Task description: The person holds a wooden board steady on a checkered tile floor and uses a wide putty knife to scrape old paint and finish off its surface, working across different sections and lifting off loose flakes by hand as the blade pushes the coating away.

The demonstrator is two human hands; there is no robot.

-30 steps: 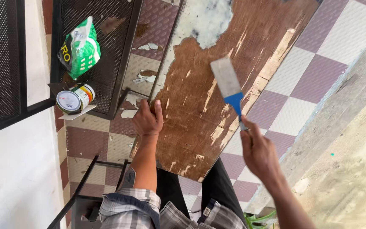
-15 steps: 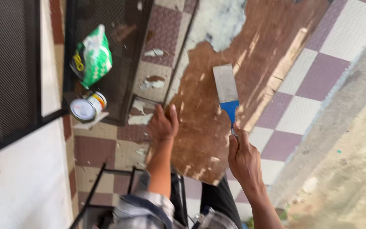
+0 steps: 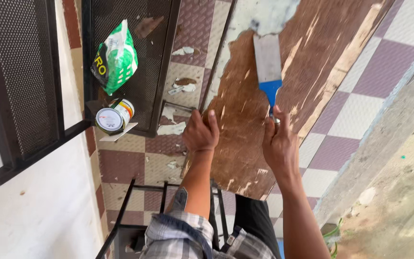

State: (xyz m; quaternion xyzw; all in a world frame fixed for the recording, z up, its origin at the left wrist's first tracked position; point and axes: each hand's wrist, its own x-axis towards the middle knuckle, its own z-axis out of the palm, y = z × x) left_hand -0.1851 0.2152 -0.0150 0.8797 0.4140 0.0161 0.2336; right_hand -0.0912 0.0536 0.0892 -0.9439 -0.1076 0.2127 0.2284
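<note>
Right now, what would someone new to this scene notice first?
First, the wide scraper with a blue handle, held by the right hand against the worn brown wooden board at centre. The left hand grips the board's left edge. Further left, a green bag and a small tin can sit by a black mesh frame.

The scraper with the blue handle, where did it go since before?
The right hand pushed the scraper farther up the brown board, to the pale patch at its top. The left hand stayed gripping the board's edge. Tin and green bag stayed put.
</note>
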